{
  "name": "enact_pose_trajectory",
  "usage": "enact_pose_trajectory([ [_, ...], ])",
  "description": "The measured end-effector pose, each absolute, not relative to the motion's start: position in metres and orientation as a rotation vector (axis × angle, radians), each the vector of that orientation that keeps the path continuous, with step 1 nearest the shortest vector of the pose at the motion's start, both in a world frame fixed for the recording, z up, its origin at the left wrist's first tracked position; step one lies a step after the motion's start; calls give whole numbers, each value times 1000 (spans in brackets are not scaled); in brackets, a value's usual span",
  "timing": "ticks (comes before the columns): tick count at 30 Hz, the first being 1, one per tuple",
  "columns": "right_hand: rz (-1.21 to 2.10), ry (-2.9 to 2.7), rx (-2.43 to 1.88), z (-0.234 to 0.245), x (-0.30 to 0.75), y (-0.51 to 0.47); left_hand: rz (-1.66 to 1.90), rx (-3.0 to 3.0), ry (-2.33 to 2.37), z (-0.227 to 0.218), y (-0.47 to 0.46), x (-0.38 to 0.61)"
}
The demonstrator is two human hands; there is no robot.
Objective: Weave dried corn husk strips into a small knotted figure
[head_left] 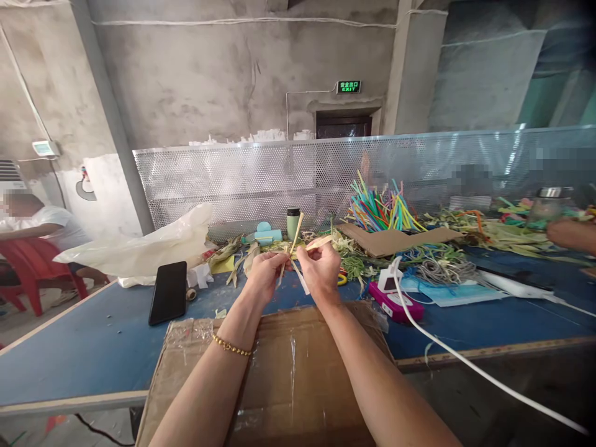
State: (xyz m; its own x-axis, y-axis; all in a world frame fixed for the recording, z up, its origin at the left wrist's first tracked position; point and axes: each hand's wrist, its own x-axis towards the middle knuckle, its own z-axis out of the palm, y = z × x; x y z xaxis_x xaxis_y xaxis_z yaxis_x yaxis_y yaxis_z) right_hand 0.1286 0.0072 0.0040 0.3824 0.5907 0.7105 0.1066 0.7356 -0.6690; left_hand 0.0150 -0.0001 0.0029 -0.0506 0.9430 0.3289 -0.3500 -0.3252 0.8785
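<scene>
Both my hands are raised over a brown cardboard box and pinch pale straw strips between them. My left hand, with a gold bracelet on its wrist, is closed on the lower part of the strips. My right hand is closed on the upper part, and one flat strip sticks out above its fingers. A white strip hangs down between the two hands.
A black phone lies on the blue table at left, beside a white plastic bag. Colourful straws, a cardboard sheet, a green cup, a pink device with a white cable. A person sits far left; another's hand at right.
</scene>
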Motion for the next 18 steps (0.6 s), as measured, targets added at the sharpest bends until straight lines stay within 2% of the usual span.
enact_pose_trajectory([
  [9,291,-1157,-636,8,133,1,1529,1258,752,5,-3,17],
  [18,529,-1116,-664,10,134,2,1589,1100,827,6,-2,9],
])
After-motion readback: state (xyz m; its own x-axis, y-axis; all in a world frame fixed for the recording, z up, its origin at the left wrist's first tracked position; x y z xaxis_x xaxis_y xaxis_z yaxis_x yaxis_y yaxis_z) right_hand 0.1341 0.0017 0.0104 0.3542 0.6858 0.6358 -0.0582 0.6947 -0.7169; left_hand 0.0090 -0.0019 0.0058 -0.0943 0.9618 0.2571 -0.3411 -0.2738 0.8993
